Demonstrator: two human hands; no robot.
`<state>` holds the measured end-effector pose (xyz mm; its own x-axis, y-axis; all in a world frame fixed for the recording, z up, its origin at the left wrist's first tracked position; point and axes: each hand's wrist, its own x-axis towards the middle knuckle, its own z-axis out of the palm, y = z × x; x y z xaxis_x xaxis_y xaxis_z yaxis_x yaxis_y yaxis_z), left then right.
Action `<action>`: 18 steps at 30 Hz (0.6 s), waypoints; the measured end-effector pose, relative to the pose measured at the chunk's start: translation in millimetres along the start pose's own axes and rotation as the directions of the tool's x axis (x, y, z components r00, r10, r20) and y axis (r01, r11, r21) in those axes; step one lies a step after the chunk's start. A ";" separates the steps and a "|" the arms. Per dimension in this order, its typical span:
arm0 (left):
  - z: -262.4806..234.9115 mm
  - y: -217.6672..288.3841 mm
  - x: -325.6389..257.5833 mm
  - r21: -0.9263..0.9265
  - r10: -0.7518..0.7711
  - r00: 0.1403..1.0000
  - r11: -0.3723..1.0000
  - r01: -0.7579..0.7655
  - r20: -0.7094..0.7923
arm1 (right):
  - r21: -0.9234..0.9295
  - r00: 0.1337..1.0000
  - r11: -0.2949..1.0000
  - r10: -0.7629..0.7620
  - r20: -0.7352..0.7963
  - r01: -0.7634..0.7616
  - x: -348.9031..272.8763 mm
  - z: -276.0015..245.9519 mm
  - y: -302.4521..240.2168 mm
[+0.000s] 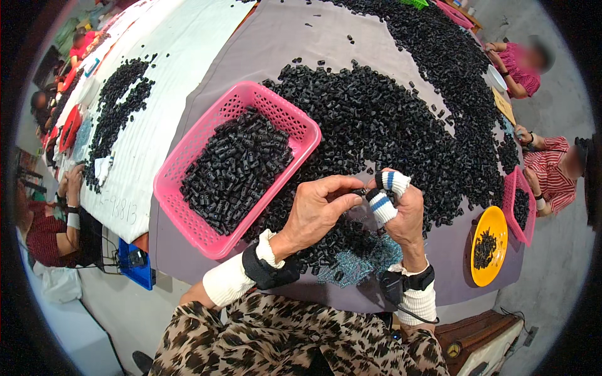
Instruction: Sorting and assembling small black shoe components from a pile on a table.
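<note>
My left hand (318, 210) has its thumb and forefinger brought close together in a pinch. Whatever lies between those fingertips is too small to tell. Facing it, my right hand (404, 210), with striped knitted covers on thumb and forefinger, pinches a small black plastic part. The fingertips of both hands nearly meet over a big heap of small black plastic parts (370, 119). Beneath my right hand is a pile of small silvery-blue springs (354, 266). A pink perforated basket (170, 177), filled with similar black parts, stands to the left of my hands.
To the right, a yellow plate (500, 241) carries small dark pieces, beside another pink basket (528, 229). A white-covered table (169, 94) with scattered black parts adjoins on the left. Several people sit around both tables. A blue crate (143, 276) stands low at left.
</note>
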<state>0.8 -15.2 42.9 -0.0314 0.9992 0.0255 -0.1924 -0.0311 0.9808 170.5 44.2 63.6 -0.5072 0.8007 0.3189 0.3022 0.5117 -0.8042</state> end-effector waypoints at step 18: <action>-2.3 1.6 0.8 0.160 0.000 0.999 0.987 0.007 -0.045 | -0.256 0.925 0.892 -0.379 0.030 0.373 9.3 -0.2 -0.4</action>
<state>-1.7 -14.5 44.1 -0.0750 0.9970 0.0169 -0.0336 -0.0194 0.9992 165.9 51.5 67.0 -0.6079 0.5376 0.5843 0.2866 0.8349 -0.4699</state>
